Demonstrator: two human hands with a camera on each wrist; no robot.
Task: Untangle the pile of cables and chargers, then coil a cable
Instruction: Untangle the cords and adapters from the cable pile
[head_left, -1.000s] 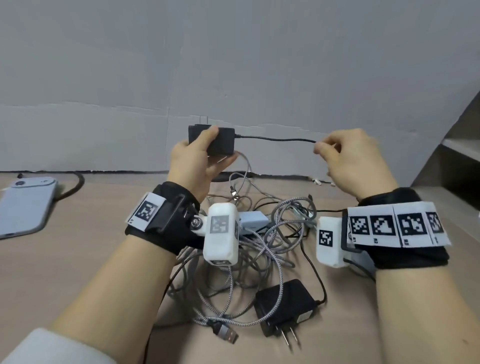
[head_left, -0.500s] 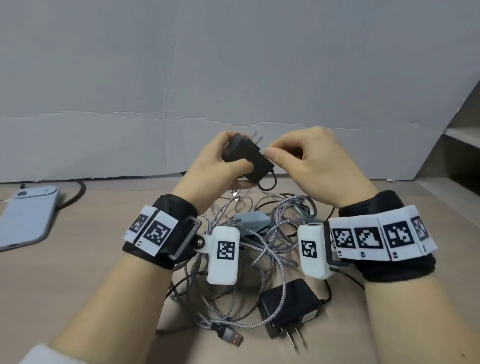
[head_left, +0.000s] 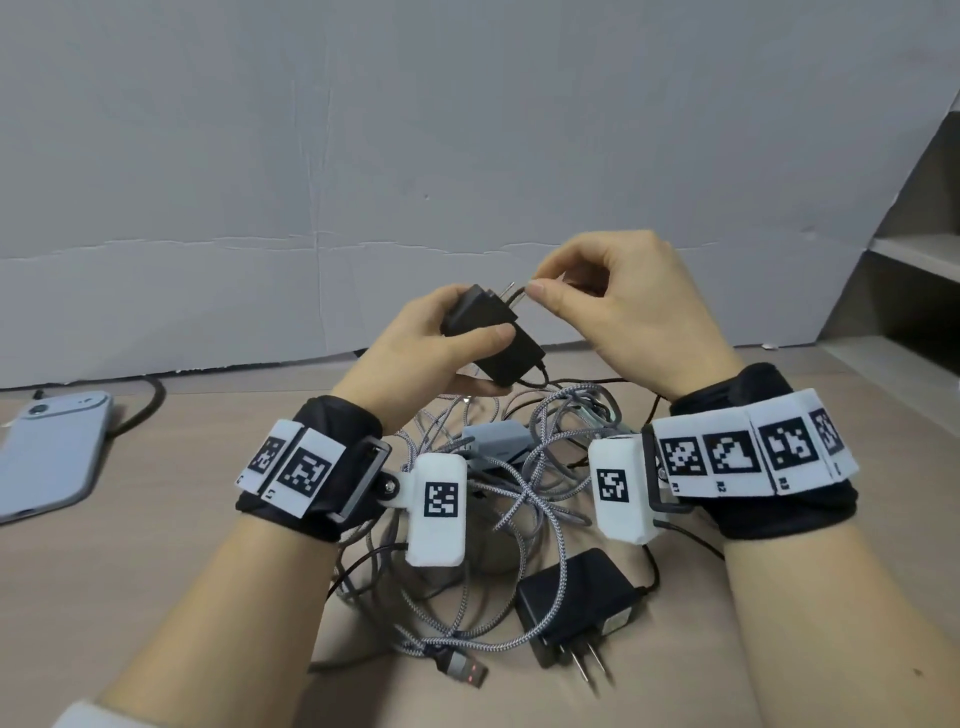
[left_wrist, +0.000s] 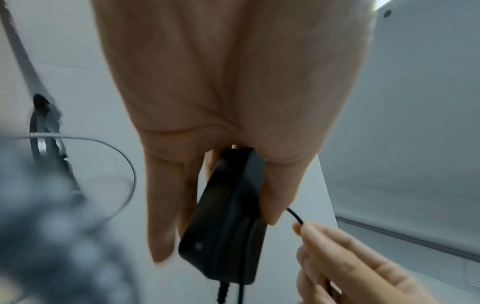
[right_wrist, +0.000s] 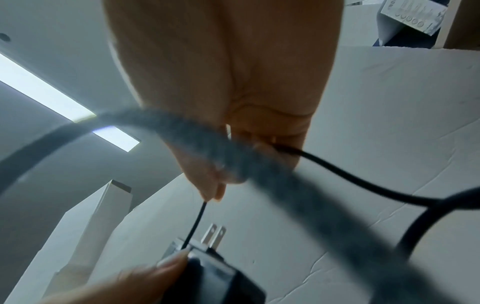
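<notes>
My left hand (head_left: 441, 348) grips a black charger (head_left: 491, 340) above the pile, prongs pointing up and to the right. My right hand (head_left: 587, 296) pinches the charger's thin black cable (head_left: 519, 297) just beside the prongs. In the left wrist view the charger (left_wrist: 228, 216) sits between thumb and fingers, and the cable (left_wrist: 294, 216) leads to the right hand (left_wrist: 337, 259). The right wrist view shows the cable (right_wrist: 194, 224) taut between the pinching right hand (right_wrist: 210, 185) and the charger (right_wrist: 207, 273). Below lies the tangled pile of braided grey cables (head_left: 524, 499).
In the pile lie a second black charger (head_left: 576, 603) with prongs toward me, a small grey adapter (head_left: 493, 439) and a USB plug (head_left: 462, 675). A phone (head_left: 47, 457) with a black cord (head_left: 140, 410) lies at far left. A shelf (head_left: 914, 260) stands at right.
The hands, first apart with the cable stretched between them, have come together. The charger has tilted prongs-up, and the right hand has carried the cable from its lower end to the prongs.
</notes>
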